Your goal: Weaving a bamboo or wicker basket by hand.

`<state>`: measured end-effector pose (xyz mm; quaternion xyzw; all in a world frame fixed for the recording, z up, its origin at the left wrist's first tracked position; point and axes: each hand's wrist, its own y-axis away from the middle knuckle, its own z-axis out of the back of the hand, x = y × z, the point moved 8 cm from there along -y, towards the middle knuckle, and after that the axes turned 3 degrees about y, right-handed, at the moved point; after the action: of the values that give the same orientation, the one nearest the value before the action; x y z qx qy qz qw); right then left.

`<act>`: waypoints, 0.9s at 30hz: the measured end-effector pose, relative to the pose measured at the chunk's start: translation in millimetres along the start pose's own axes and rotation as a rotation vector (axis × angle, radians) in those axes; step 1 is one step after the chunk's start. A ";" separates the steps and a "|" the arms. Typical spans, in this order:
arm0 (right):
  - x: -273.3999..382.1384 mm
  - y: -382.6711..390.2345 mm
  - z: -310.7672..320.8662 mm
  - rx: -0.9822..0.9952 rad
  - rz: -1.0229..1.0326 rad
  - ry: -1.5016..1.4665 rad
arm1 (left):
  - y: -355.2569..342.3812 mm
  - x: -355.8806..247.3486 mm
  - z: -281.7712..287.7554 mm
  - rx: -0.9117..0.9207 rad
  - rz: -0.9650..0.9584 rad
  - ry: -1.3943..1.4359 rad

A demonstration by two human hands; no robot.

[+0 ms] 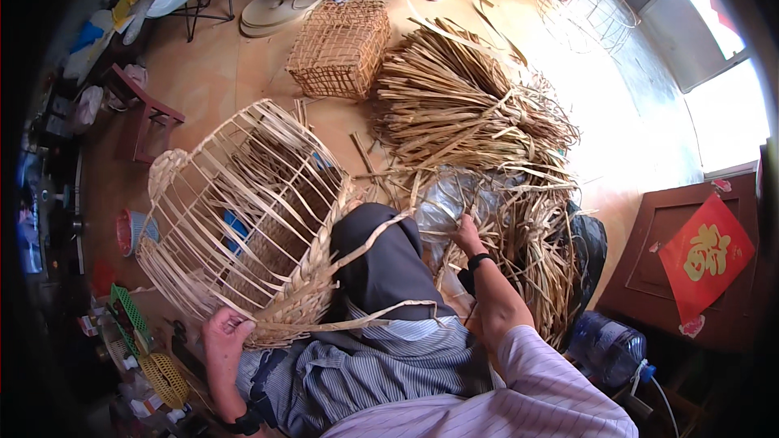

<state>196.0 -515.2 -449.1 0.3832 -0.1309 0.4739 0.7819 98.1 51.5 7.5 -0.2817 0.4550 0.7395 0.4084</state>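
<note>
With our left hand (225, 337), the nearer, we pinch the near edge of a pale, open-ribbed straw basket (296, 296); it lies ahead-left, long axis slanting away rightward; our dark-trousered knee (373, 239) parts it from our right hand (468, 237) (grip unclear), among tan straw strips (531, 251); beyond sits a brown woven box (337, 53).

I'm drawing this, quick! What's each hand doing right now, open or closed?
Left hand: closed, pinching the basket at its near edge.
Right hand: fingers curled by the straw; can't tell if it's holding any.
</note>
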 end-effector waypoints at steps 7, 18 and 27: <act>-11.1 55.7 21.5 -0.147 0.154 0.062 | 0.8 3.4 1.2 -0.014 0.005 -0.020; 72.3 174.2 162.2 0.155 -0.021 -0.806 | 3.4 -1.2 -6.1 -0.031 -0.078 -0.115; 312.7 249.9 247.3 0.293 0.563 -0.894 | 28.4 -42.4 -9.3 -0.117 -0.337 -0.255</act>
<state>186.4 -429.4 13.4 0.6022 -0.4807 0.4692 0.4315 95.7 21.2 49.5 -0.2813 0.3022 0.7155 0.5635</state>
